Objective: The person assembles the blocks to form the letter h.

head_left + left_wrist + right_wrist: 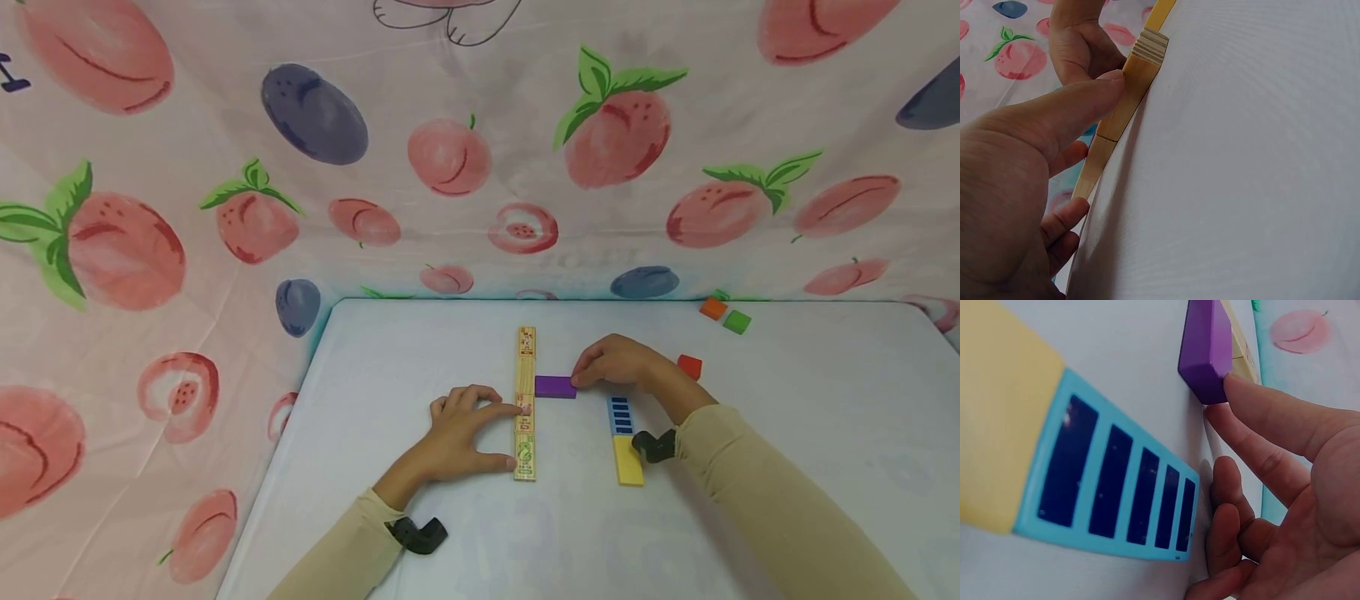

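A row of light wooden blocks with printed labels (527, 367) runs front to back on the white table. My left hand (461, 433) is at its left side, thumb and forefinger spread apart and touching the blocks. Against the row's right side sits a purple block (555, 387), pointing to the right. My right hand (618, 362) holds the purple block's right end between thumb and forefinger; the other fingers are bent beneath in the right wrist view. Nearer that wrist lie a light-blue block with dark-blue panels (1119, 475) and a yellow block (1004, 419), end to end.
Orange (713, 308) and green (737, 322) blocks lie near the table's back edge at the right. A red block (689, 367) is partly hidden behind the right forearm. Fruit-printed cloth (450, 158) hangs behind and left of the white table (825, 417).
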### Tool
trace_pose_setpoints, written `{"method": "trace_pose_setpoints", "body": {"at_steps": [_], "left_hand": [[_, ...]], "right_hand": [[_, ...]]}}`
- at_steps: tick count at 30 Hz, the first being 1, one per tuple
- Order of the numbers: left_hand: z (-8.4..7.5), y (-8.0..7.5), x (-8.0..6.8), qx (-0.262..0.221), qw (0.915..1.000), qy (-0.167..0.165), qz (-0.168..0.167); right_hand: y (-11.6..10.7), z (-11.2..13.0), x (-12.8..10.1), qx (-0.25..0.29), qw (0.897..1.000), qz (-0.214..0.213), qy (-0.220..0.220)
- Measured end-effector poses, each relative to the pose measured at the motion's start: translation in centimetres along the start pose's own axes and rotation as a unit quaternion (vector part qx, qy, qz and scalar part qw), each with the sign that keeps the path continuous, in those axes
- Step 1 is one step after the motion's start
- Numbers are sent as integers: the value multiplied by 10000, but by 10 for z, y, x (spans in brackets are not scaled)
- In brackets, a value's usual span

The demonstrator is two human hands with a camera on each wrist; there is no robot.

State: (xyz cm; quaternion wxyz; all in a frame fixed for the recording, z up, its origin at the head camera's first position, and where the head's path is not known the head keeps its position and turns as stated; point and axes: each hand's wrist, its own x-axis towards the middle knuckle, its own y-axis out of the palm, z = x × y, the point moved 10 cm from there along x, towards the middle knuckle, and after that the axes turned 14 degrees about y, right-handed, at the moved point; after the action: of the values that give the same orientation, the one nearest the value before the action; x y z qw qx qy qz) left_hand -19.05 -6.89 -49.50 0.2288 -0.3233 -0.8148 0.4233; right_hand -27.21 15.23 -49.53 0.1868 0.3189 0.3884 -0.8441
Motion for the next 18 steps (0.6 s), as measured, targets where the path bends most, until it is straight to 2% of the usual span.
{"method": "trace_pose_setpoints", "body": {"at_steps": [10, 18], "left_hand": [[1, 1, 0, 11, 10000, 31, -10], [1, 0, -1, -8, 9999, 85, -55]], "right_hand": [[-1, -2, 1, -83, 9999, -57, -15], [-4, -5, -3, -18, 9995, -94, -294]]}}
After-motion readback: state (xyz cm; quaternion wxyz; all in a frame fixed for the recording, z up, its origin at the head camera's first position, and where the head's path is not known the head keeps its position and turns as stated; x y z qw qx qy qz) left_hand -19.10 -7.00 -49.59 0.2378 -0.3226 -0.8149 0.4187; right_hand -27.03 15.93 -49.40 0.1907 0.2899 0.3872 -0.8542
